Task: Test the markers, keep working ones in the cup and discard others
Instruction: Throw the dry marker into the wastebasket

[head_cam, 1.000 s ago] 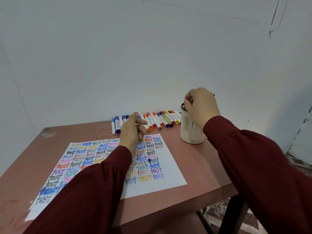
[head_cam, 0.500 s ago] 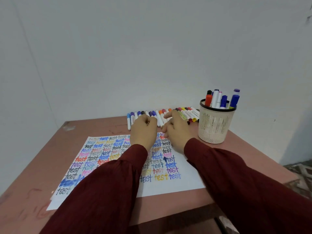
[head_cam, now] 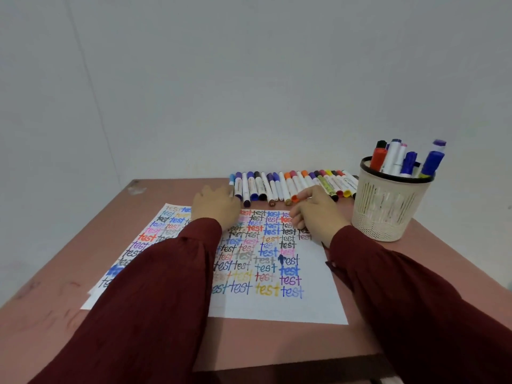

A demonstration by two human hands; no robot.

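A: Status?
B: Partway, I'd say. Several markers (head_cam: 393, 159) stand in the cup (head_cam: 388, 217). A long row (head_cam: 266, 184), likely untested, lies at the worktop's (head_cam: 360, 336) back edge.
A: Hands?
B: Right grip (head_cam: 318, 217) pinches an orange-capped marker (head_cam: 295, 199) in that row. Left grip (head_cam: 216, 209) is loose and empty at the row's left end.

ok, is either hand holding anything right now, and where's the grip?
Right hand seems to pinch the orange-capped marker, grip at its cap end. Left hand holds nothing visible.
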